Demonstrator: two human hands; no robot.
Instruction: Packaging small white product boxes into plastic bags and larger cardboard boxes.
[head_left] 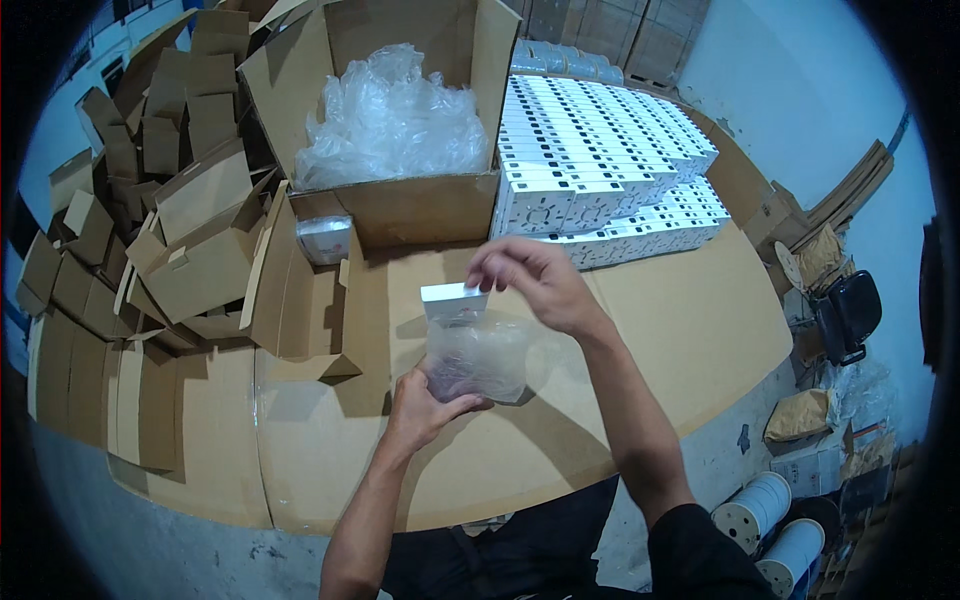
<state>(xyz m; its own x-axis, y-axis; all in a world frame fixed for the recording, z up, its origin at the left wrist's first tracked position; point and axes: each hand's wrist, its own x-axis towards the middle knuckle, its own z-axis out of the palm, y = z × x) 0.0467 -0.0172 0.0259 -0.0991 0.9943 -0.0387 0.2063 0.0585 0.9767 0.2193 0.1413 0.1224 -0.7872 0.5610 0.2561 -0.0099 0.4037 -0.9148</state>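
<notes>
A small white box (452, 294) stands partly inside a clear plastic bag (478, 358), its upper end sticking out of the bag's mouth. My left hand (428, 410) grips the bag low on its left side, thumb across the front. Above the bag, my right hand (535, 280) has its fingers curled, with the fingertips at the right end of the white box. Whether those fingertips press on the box or only brush it is hard to make out.
Behind the bag, a large open carton (420, 208) holds a heap of clear bags (395, 120). Stacked white boxes (600, 150) fill the back right. Open brown cartons (200, 240) crowd the left; one has a wrapped white box (325, 240) inside. Cable spools (755, 505) stand on the floor at right.
</notes>
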